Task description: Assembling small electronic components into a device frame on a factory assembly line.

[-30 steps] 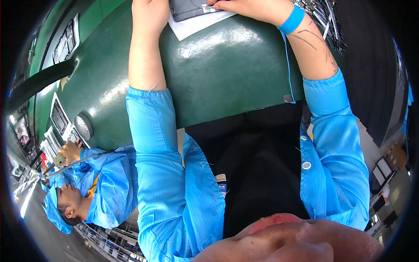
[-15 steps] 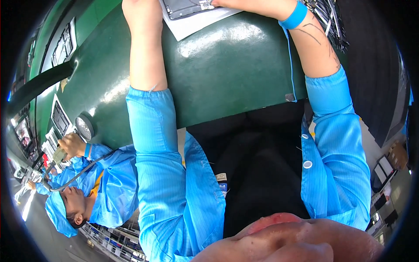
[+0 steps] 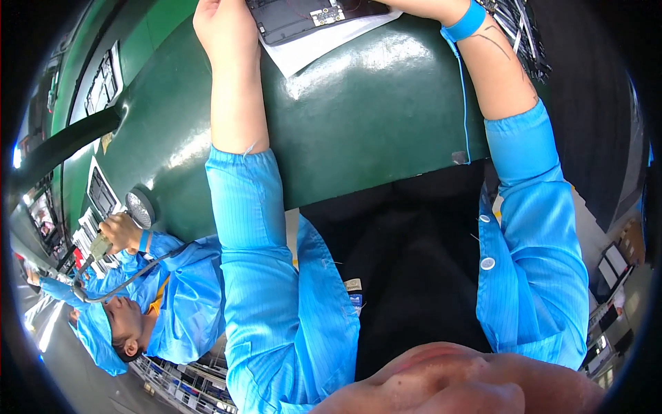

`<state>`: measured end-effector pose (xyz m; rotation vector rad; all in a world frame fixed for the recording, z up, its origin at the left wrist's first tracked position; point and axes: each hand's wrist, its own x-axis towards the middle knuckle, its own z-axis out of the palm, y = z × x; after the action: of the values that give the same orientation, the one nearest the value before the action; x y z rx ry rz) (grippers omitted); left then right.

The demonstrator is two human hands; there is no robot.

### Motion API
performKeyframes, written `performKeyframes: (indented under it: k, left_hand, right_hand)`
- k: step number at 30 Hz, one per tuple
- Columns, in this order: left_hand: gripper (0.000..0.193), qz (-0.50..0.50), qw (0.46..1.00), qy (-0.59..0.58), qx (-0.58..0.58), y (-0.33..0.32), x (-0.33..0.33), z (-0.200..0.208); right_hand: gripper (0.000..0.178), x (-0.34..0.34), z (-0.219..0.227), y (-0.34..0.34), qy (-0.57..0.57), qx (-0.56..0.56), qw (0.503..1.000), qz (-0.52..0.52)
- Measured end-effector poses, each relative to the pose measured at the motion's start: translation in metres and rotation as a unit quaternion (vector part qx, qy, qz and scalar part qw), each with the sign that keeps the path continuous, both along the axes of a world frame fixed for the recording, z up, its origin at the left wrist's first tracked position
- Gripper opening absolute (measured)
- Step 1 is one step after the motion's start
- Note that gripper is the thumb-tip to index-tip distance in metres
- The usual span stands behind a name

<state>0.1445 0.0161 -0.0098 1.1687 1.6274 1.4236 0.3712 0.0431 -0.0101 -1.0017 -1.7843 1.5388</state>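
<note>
A flat black device casing (image 3: 286, 27), like the inside of a tablet, lies at the top edge with a small light circuit board (image 3: 327, 16) and a thin red wire in it. White paper (image 3: 296, 61) lies beneath it. My left hand (image 3: 227, 31) is at the casing's left side; its fingertips run out of the picture, so its grip is hidden. My right hand (image 3: 420, 7) reaches over the casing's right part from the right, its fingers cut off by the top edge. A blue wrist strap (image 3: 465, 22) with a thin cord circles my right wrist.
The green table (image 3: 372, 117) carries a bundle of dark and silver strips (image 3: 520, 34) at the right. A dark arm-like bar (image 3: 76, 145) and a round lamp-like piece (image 3: 139, 207) stand left. Beside me, a person in blue (image 3: 183, 303) holds a tool (image 3: 100, 245).
The casing shows slightly more, its circuit board now uncovered. My right hand's fingers have left the board and slipped past the top edge. My left hand has shifted slightly.
</note>
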Motion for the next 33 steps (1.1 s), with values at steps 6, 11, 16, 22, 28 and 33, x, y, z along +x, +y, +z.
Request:
performKeyframes:
  k: [6,11,16,22,28,33]
  left_hand:
    - [0.027,0.007,1.000,-0.019,0.022,0.018,-0.027,-0.032]
    - [0.022,0.019,0.962,-0.252,0.105,0.008,-0.034,-0.031]
    - [0.028,-0.031,0.935,-0.331,0.122,0.018,-0.036,-0.036]
    - [0.031,-0.077,0.925,-0.357,0.106,0.026,-0.059,-0.032]
    - [0.027,-0.067,0.949,-0.292,0.102,0.026,-0.055,-0.032]
    - [0.020,-0.027,0.963,-0.256,0.075,0.023,-0.040,-0.023]
  right_hand:
    - [0.019,0.010,-0.021,0.014,0.052,0.108,0.969,-0.214]
    - [0.017,0.000,-0.041,0.024,0.111,0.195,0.927,-0.301]
    - [0.016,0.006,-0.030,0.013,0.057,0.158,0.945,-0.282]
    - [0.025,-0.006,-0.023,-0.006,-0.091,0.196,0.956,-0.196]
    - [0.026,-0.003,-0.003,-0.018,-0.100,0.256,0.954,-0.123]
    - [0.025,0.001,-0.009,-0.013,-0.102,0.267,0.951,-0.115]
